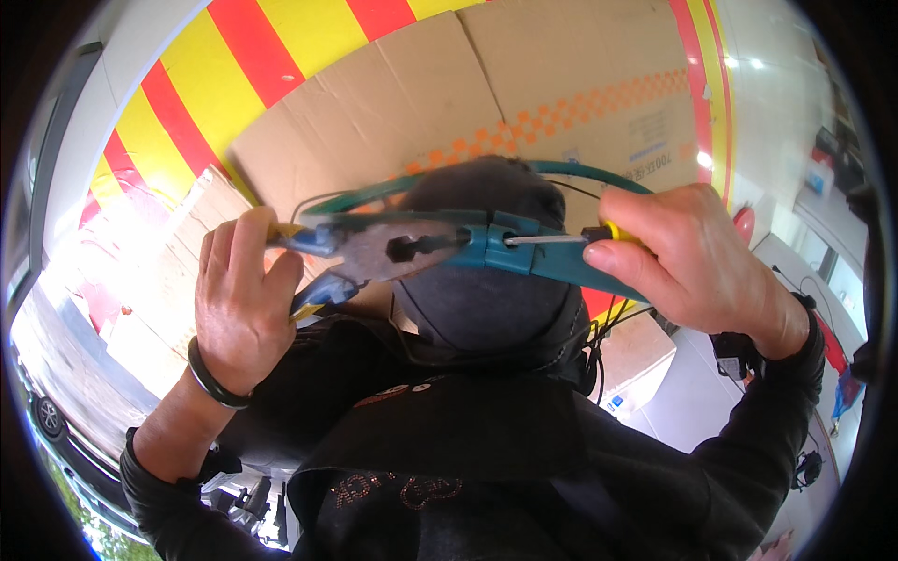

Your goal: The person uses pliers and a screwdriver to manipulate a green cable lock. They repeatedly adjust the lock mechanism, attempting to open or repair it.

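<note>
Wrapped round the blue and yellow handles of a pair of pliers [379, 252], my left hand [245, 304] holds them level, handles spread. Their jaws meet the end of a teal plastic band [571, 264], by a jointed block with a small hole. My right hand [697, 257] pinches a screwdriver [552, 240] with a yellow and black handle. Its thin shaft points left, its tip at the hole in the block. The band passes under my right hand and curves round behind; whether that hand also grips it is hidden.
Below the tools is a dark, cloth-covered rounded shape [496, 304], perhaps my knee. Flattened cardboard [393, 103] lies beyond, bordered by red and yellow stripes [253, 47]. Black cables [599, 351] hang at right near a pale box [641, 360]. A car [61, 449] shows far left.
</note>
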`<control>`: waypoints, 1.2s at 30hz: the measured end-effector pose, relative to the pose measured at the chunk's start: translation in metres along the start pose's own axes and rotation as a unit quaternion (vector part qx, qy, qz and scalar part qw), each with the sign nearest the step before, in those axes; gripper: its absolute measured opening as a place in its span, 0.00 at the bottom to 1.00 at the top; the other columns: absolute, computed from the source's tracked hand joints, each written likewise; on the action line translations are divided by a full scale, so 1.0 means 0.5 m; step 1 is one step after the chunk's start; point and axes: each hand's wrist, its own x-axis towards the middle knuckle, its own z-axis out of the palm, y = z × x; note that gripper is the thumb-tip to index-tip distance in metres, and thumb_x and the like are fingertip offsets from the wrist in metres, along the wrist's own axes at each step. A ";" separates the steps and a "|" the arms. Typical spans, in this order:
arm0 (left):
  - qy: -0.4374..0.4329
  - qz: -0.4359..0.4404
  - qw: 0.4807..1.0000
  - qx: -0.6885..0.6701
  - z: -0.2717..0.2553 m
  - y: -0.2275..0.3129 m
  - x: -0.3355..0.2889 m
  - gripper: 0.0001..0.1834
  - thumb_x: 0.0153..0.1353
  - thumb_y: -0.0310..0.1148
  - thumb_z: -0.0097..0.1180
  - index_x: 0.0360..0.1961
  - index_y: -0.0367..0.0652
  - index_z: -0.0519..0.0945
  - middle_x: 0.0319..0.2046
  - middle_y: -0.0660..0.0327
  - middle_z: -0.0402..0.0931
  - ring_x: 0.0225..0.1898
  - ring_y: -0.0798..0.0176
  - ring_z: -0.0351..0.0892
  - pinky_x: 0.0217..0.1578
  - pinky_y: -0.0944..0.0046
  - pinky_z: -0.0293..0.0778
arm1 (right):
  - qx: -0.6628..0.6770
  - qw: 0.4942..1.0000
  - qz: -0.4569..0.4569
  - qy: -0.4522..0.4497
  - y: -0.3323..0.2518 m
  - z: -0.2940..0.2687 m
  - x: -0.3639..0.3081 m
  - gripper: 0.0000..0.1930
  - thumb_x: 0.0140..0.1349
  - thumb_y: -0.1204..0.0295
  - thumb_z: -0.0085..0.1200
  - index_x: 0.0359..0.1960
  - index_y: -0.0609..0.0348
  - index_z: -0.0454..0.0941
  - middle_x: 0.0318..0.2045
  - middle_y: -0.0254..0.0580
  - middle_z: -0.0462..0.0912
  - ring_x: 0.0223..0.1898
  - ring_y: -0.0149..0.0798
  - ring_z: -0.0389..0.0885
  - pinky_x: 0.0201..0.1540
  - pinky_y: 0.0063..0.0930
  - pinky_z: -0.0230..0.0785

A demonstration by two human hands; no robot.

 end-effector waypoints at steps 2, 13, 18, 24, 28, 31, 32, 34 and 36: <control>0.002 0.004 1.000 0.002 -0.001 0.001 0.001 0.12 0.37 0.17 0.63 0.27 0.32 0.79 0.48 0.44 0.71 0.44 0.46 0.76 0.45 0.55 0.74 | 0.001 1.000 0.024 -0.013 0.000 0.000 -0.003 0.16 0.65 0.64 0.60 0.24 0.59 0.70 0.17 0.48 0.71 0.19 0.54 0.74 0.23 0.39 0.61; -0.018 -0.018 0.999 -0.047 0.001 0.000 -0.005 0.11 0.40 0.18 0.67 0.27 0.29 0.80 0.44 0.44 0.72 0.42 0.44 0.76 0.41 0.53 0.75 | -0.331 0.919 -0.125 0.174 -0.032 0.015 0.002 0.15 0.50 0.70 0.71 0.26 0.58 0.73 0.22 0.43 0.73 0.20 0.45 0.72 0.21 0.34 0.60; -0.013 -0.014 0.999 -0.050 0.008 -0.006 -0.002 0.11 0.36 0.15 0.62 0.26 0.31 0.78 0.45 0.45 0.71 0.43 0.46 0.76 0.44 0.55 0.74 | -0.147 0.980 -0.075 0.113 -0.005 0.001 0.011 0.15 0.52 0.71 0.69 0.25 0.61 0.71 0.20 0.46 0.71 0.19 0.50 0.70 0.22 0.37 0.59; -0.024 -0.011 0.999 -0.042 0.006 -0.001 0.003 0.13 0.33 0.15 0.64 0.26 0.30 0.80 0.45 0.46 0.71 0.43 0.46 0.76 0.44 0.55 0.73 | -0.100 0.988 -0.065 0.101 0.005 0.003 0.006 0.15 0.57 0.70 0.66 0.25 0.61 0.70 0.19 0.47 0.68 0.19 0.53 0.69 0.22 0.40 0.59; -0.033 -0.015 0.998 -0.043 0.005 0.002 0.005 0.14 0.32 0.15 0.64 0.26 0.29 0.80 0.44 0.46 0.71 0.43 0.47 0.75 0.44 0.55 0.73 | -0.063 0.988 -0.067 0.122 0.017 0.018 0.008 0.15 0.58 0.70 0.65 0.24 0.61 0.69 0.19 0.46 0.68 0.19 0.53 0.69 0.22 0.39 0.59; -0.043 -0.021 0.998 -0.043 0.004 0.007 0.006 0.12 0.35 0.15 0.63 0.27 0.28 0.80 0.45 0.46 0.71 0.43 0.46 0.75 0.43 0.55 0.74 | -0.048 0.990 -0.067 0.116 0.028 0.021 0.005 0.15 0.59 0.70 0.64 0.24 0.61 0.68 0.19 0.46 0.68 0.19 0.53 0.70 0.22 0.39 0.59; -0.043 -0.019 0.998 -0.046 0.004 0.008 0.006 0.10 0.39 0.15 0.62 0.27 0.28 0.79 0.45 0.46 0.71 0.43 0.44 0.75 0.42 0.54 0.74 | -0.045 0.989 -0.072 0.118 0.032 0.023 0.004 0.15 0.59 0.70 0.64 0.24 0.61 0.68 0.19 0.46 0.68 0.19 0.53 0.70 0.22 0.39 0.59; -0.043 -0.013 0.998 -0.045 0.004 0.008 0.009 0.11 0.38 0.15 0.62 0.27 0.28 0.79 0.45 0.46 0.71 0.43 0.44 0.75 0.42 0.54 0.74 | -0.039 0.990 -0.075 0.117 0.038 0.022 0.003 0.16 0.59 0.69 0.64 0.24 0.61 0.68 0.19 0.46 0.68 0.20 0.53 0.70 0.22 0.40 0.59; -0.043 -0.009 0.998 -0.036 0.004 0.008 0.011 0.15 0.31 0.16 0.67 0.27 0.29 0.80 0.44 0.46 0.70 0.43 0.47 0.74 0.43 0.55 0.73 | -0.039 0.991 -0.073 0.100 0.042 0.020 0.003 0.16 0.59 0.69 0.64 0.24 0.61 0.68 0.19 0.47 0.68 0.20 0.53 0.70 0.22 0.40 0.59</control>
